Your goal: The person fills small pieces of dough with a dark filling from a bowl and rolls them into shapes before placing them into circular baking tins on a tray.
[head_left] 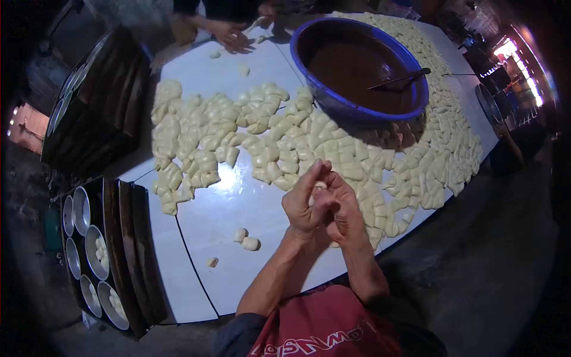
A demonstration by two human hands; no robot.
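Above the white table (229,217), my left hand (302,205) and my right hand (346,208) are brought together, fingers curled inward. Between them a small piece of pale dough (320,185) shows; the fingers cover most of it. Left of my wrists, two smooth dough balls (250,243) lie touching on the table. A smaller, browner lump (212,262) rests nearer to me. Beyond my hands, many flattened dough pieces (208,131) are spread close together, some overlapping.
A blue basin (357,113) of brown paste, with a dark-handled utensil (410,76) in it, stands at the far right. At left, wooden trays (132,256) hold round metal pans (97,253), some with dough balls. Across the table a co-worker's hands (229,35) handle dough.
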